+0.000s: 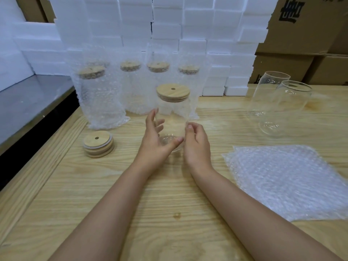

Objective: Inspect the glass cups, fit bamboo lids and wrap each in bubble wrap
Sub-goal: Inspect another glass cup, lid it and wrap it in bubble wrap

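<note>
A clear glass cup (172, 117) with a bamboo lid (173, 92) on top stands upright at the middle of the wooden table (131, 185). My left hand (153, 140) holds its lower left side, thumb across the base and fingers behind the glass. On the lower right side, the curled fingers of my right hand (196, 142) grip the cup. A stack of spare bamboo lids (98, 144) lies to the left. Two bare glass cups (278, 104) stand at the right. A pile of bubble wrap sheets (290, 181) lies at the front right.
Several lidded cups wrapped in bubble wrap (105, 98) stand in a row behind the held cup. White foam blocks (169, 25) form a wall at the back. Cardboard boxes (305, 34) are stacked at the back right. A grey metal surface (28, 102) adjoins the table's left edge.
</note>
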Tool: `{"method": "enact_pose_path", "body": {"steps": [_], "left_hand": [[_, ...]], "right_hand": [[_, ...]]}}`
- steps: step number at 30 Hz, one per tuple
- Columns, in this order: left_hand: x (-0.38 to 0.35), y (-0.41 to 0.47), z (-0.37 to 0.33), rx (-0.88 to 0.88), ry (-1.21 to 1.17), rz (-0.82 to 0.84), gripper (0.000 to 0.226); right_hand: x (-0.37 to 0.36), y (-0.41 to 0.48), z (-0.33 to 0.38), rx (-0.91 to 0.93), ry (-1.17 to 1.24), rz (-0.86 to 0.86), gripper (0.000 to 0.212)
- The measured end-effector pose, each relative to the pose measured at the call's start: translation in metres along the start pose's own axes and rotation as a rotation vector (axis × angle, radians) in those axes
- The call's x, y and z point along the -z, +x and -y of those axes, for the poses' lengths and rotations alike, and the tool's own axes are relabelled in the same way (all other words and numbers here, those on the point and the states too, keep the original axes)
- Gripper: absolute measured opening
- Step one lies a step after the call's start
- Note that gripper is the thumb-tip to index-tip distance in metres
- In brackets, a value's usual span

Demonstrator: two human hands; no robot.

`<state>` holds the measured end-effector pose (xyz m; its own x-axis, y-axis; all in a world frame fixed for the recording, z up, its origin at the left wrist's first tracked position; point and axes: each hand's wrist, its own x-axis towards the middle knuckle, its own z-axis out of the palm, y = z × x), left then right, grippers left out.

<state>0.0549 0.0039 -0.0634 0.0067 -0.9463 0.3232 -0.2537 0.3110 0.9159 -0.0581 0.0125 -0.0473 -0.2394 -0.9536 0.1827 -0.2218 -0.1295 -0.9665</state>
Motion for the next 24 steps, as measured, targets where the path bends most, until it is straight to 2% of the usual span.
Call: {"method": "enact_pose_path", "body": {"steps": [3, 6, 9, 11, 13, 15, 17, 18, 21, 24], "left_hand": [[0.000, 0.001, 0.001, 0.007, -0.044, 0.020, 0.097], [0.001, 0.001, 0.001, 0.038, -0.046, 0.031, 0.099], [0.001, 0.001, 0.001, 0.051, -0.023, 0.029, 0.102], [0.000, 0.002, 0.000, 0.041, -0.015, 0.038, 0.101], [-0.001, 0.003, -0.001, 0.041, -0.027, 0.047, 0.100], [-0.001, 0.004, -0.001, 0.055, -0.033, 0.048, 0.099], [-0.001, 0.004, -0.002, 0.072, -0.035, 0.042, 0.098], [0.000, 0.003, -0.003, 0.078, -0.038, 0.038, 0.097], [0.001, 0.002, -0.005, 0.091, -0.044, 0.019, 0.095], [0.003, 0.001, -0.008, 0.093, -0.063, 0.008, 0.094]], "right_hand": [[0.016, -0.001, 0.018, 0.064, -0.055, -0.051, 0.031], [0.050, -0.005, 0.035, 0.221, -0.173, -0.092, 0.034], [0.102, -0.007, 0.035, 0.360, -0.552, -0.098, 0.031], [0.138, -0.007, 0.026, 0.417, -0.878, -0.175, 0.030], [0.171, -0.006, 0.010, 0.326, -1.143, -0.272, 0.032], [0.195, -0.007, -0.008, 0.081, -1.279, -0.293, 0.036], [0.205, -0.008, -0.016, -0.159, -1.392, -0.181, 0.030], [0.205, -0.009, -0.018, -0.223, -1.453, -0.113, 0.029], [0.205, -0.004, -0.023, -0.227, -1.503, -0.057, 0.029], [0.201, -0.004, -0.021, -0.180, -1.501, -0.121, 0.010]]}}
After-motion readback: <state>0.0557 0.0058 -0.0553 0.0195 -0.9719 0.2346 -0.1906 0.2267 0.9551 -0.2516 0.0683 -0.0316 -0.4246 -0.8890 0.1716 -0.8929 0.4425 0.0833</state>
